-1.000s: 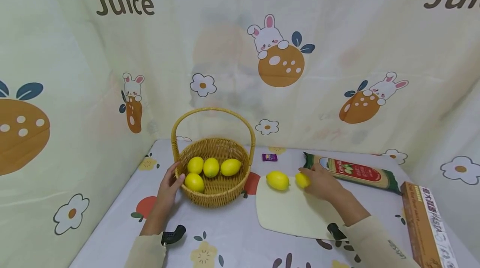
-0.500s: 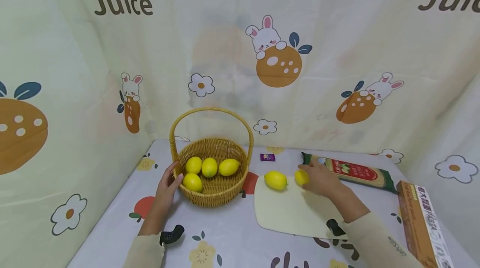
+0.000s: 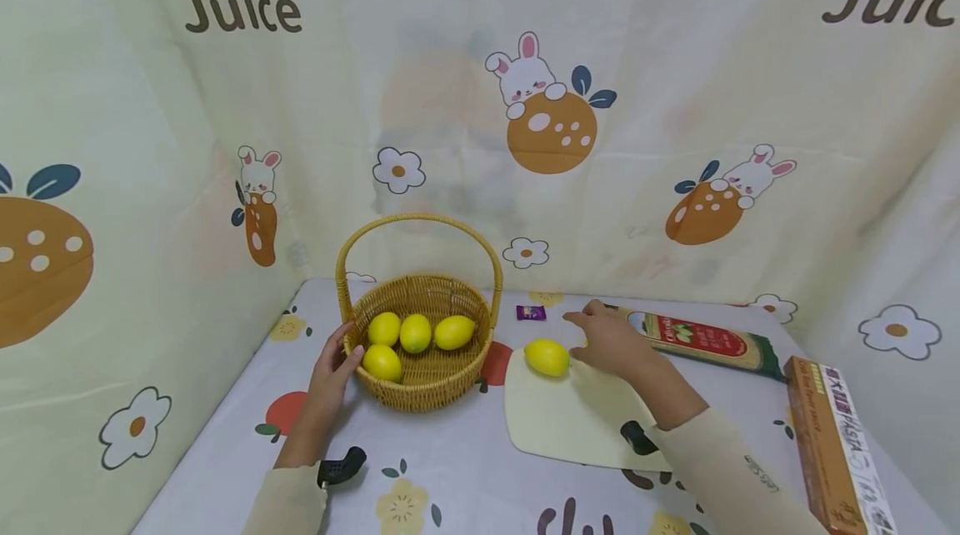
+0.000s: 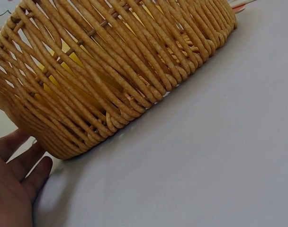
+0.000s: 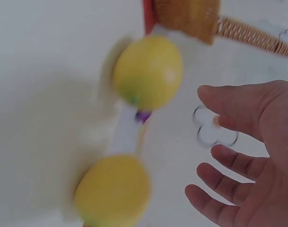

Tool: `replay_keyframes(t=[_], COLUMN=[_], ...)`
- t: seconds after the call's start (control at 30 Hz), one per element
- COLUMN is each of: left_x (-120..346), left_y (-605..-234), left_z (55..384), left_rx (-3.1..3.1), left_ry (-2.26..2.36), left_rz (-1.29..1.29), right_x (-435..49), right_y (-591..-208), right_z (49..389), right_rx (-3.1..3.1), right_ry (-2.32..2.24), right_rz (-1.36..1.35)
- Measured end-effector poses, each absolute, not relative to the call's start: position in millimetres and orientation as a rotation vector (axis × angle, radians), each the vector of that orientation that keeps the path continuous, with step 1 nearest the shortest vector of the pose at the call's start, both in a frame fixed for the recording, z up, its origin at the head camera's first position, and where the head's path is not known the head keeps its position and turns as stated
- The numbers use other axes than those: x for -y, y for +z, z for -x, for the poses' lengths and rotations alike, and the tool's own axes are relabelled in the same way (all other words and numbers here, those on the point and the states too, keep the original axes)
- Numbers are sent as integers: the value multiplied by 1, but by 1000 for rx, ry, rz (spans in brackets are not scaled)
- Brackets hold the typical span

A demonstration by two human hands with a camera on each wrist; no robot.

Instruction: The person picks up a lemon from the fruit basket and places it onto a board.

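A yellow wicker basket [image 3: 423, 397] with a tall handle holds several lemons [image 3: 415, 333]. My left hand [image 3: 327, 381] grips its left side, thumb at the rim; in the left wrist view its fingers lie along the outer weave. My right hand [image 3: 615, 343], fingers spread and holding nothing, hovers over the cream cutting board [image 3: 555, 427]. Just left of it lies one lemon [image 3: 547, 358] on the board. The right wrist view shows that lemon [image 5: 148, 73] and a second lemon [image 5: 113, 191], blurred; in the head view my hand mostly hides the second.
A pasta bag [image 3: 705, 337] lies behind the board, partly covered by my right hand. To the right is a long pasta box [image 3: 832, 443]. A small purple wrapped candy [image 3: 531, 312] sits near the back. Printed curtains [image 3: 420, 85] rise behind the table.
My right hand has come off the lemon at the board's far edge, lifted, and moved left toward the other lemon, its fingers spreading. My left hand stays at the basket.
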State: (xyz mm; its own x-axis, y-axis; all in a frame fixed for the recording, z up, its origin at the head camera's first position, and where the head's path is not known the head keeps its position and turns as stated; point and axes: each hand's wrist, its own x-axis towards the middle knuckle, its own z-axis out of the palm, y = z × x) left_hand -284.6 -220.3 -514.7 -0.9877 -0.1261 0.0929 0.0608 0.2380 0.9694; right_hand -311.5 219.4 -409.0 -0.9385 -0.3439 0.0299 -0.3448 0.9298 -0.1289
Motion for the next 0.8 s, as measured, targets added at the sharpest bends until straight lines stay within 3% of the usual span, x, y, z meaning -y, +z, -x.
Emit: replay_keyframes(t=[0.27,0.8], left_x=[224,220], left_y=[-513,-514], left_z=[285,283], left_rx=[2362,2364], left_ry=[-1856,-1851], left_rz=[-90,-77], right_x=[-169,-73], right_y=[-394,-391], right_z=[303,290], right_rx=[3018,2954], right_ry=[361,457], right_rz=[-554,-950])
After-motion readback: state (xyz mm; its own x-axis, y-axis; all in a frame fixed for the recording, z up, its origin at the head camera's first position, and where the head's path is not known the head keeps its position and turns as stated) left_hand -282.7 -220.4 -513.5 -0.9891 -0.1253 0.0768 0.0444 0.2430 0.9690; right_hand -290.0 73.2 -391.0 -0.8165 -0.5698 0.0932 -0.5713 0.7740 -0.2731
